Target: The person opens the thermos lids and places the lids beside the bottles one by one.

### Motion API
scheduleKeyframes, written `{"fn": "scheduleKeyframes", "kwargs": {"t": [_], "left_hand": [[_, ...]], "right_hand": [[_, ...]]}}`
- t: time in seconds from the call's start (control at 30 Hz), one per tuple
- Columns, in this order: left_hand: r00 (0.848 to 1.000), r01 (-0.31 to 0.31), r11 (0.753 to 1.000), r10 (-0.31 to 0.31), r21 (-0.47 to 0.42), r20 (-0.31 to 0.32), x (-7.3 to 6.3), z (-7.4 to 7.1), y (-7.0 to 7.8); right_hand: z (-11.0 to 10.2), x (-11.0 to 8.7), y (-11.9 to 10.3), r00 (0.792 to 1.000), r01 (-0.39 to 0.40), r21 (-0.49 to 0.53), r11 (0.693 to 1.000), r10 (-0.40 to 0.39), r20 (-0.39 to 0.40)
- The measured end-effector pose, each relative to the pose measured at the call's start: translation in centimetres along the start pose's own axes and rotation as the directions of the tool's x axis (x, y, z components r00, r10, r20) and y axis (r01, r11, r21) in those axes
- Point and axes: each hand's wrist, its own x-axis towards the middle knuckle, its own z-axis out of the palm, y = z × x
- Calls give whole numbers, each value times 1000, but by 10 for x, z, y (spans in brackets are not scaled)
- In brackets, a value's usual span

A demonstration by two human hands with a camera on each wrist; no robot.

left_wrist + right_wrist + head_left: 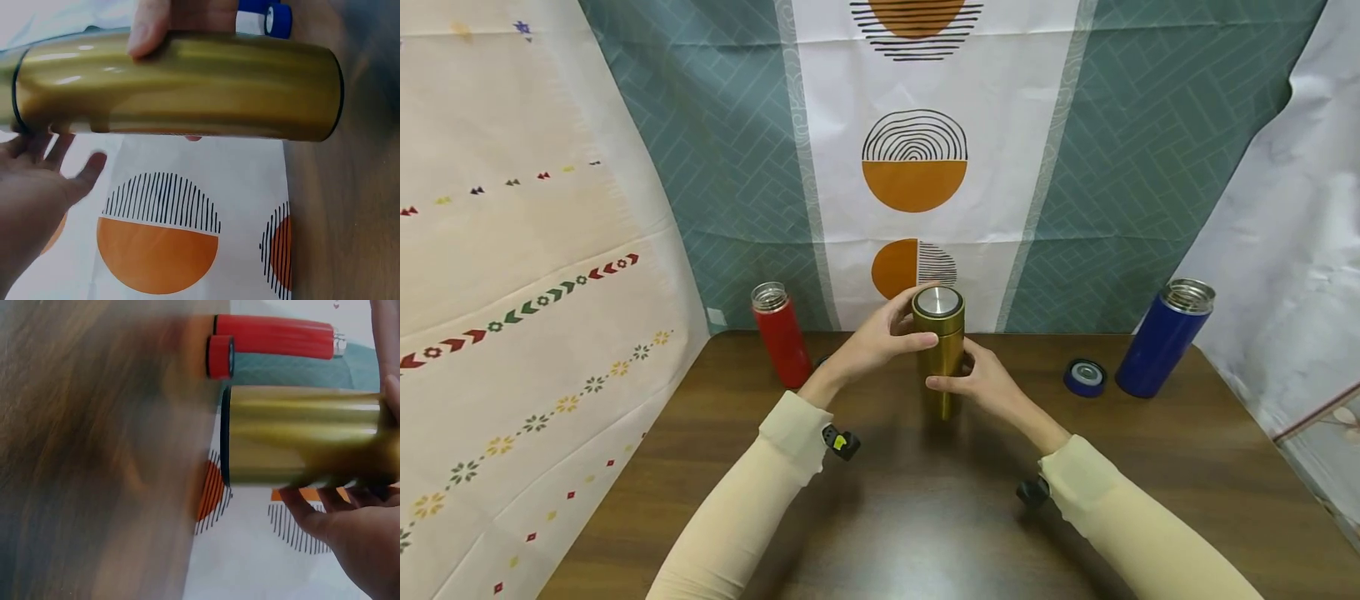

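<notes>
A gold thermos (942,362) with a steel-topped lid stands upright at the middle of the table. My right hand (992,379) grips its body from the right, thumb in front and fingers behind. At the upper left of the thermos is my left hand (880,337), its fingers passing behind the lid. In the left wrist view, the left hand (44,187) has its thumb spread apart from the gold thermos (206,87). The right wrist view shows the right hand (365,537) against the thermos (300,437). Whether its base touches the table cannot be told.
An uncapped red bottle (784,342) is at the back left, its red cap (220,357) beside it. Toward the right are an uncapped blue bottle (1165,337) and its blue cap (1085,377). Patterned cloth (722,167) hangs behind the wooden table (917,517).
</notes>
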Motion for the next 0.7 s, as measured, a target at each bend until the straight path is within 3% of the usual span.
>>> {"fn": "scheduleKeyframes", "kwargs": {"t": [0.2,0.4,0.7], "left_hand": [[998,-14,996,19,-92,53,-3,-1,5],[996,-11,996,19,-94,83,-5,0,8],[998,-52,993,54,-110,12,-6,10,6]], "right_hand": [[-3,-7,-8,996,7,20,1000,-9,90],[-3,-12,-10,980,14,25,1000,-19,200],[0,-15,-10,983,17,71,997,-29,179]]}}
